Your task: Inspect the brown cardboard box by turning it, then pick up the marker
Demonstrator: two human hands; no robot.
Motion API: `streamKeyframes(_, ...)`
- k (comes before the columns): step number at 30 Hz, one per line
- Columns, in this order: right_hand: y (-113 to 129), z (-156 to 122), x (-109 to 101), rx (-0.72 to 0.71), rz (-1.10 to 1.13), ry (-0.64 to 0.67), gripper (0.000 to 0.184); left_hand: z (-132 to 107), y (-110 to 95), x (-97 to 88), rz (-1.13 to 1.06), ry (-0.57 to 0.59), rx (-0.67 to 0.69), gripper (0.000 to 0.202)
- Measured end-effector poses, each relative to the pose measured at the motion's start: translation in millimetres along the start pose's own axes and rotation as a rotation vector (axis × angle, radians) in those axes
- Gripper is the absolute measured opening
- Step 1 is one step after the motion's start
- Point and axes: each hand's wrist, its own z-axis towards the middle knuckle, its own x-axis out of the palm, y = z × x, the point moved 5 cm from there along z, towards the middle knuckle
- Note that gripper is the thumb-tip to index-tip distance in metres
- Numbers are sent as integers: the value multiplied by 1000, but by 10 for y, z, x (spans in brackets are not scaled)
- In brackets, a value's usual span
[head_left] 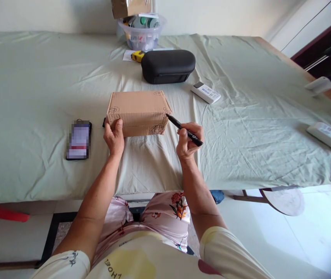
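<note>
A small brown cardboard box (138, 112) with dark drawn doodles at its corners lies on the pale green cloth of the table (31, 85). My left hand (114, 136) grips the box's near left corner, thumb on its top. My right hand (189, 140) is closed round a black marker pen (184, 129). The pen's tip touches or nearly touches the box's right edge.
A phone (79, 139) lies left of the box. Behind the box are a black zip case (167, 66), a yellow tape measure (138, 56), a clear tub of small items (142, 33) and a white remote (206, 93). Another remote (329, 136) lies far right. A stool (284, 199) stands below the table edge.
</note>
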Motion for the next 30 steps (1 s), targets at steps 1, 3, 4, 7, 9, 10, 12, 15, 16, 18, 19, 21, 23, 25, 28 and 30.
streamKeyframes(1, -6, -5, 12, 6, -2, 21, 30, 0, -5, 1, 3, -3, 4, 80)
streamKeyframes(3, -8, -14, 31, 8, 3, 54, 28, 1, -13, -1, 2, -11, 10, 82)
streamKeyframes(4, -7, -16, 35, 9, 3, 62, 26, 2, -16, -2, -1, -16, 13, 83)
streamKeyframes(7, -16, -12, 26, 23, -25, 45, 25, 5, -22, -4, -6, -23, 21, 82)
streamKeyframes(9, -27, 0, 9, 34, -45, 13, 28, 5, -17, 1, -3, -16, 23, 79)
streamKeyframes(10, -30, 7, 0, 36, -42, -7, 28, 5, -13, 4, -3, -13, 24, 77)
streamKeyframes(12, -31, 19, -16, 31, -11, -46, 27, 6, -2, 9, -7, -9, 24, 76)
streamKeyframes(15, -27, 24, -10, 17, 30, -53, 24, 10, 15, 13, -18, -9, 19, 77)
streamKeyframes(16, -26, 21, 1, 13, 34, -36, 23, 12, 19, 13, -23, -8, 16, 77)
streamKeyframes(18, -31, 10, 25, 12, 36, 4, 22, 15, 24, 16, -38, -4, 12, 78)
streamKeyframes(19, -37, 3, 31, 18, 33, 16, 22, 16, 25, 16, -44, -1, 10, 78)
streamKeyframes(21, -60, -7, 26, 52, 24, 14, 25, 17, 27, 15, -48, 0, 0, 78)
streamKeyframes(23, -88, -6, -4, 101, 12, -30, 30, 17, 26, 12, -48, -1, -9, 78)
streamKeyframes(25, -117, 9, -48, 144, -18, -99, 35, 17, 28, 11, -50, 0, -16, 77)
streamKeyframes(28, -192, 51, -114, 174, -100, -206, 37, 14, 49, 25, -48, 15, -25, 70)
streamKeyframes(30, -297, 80, -121, 188, -145, -200, 33, 10, 80, 43, -41, 24, -36, 66)
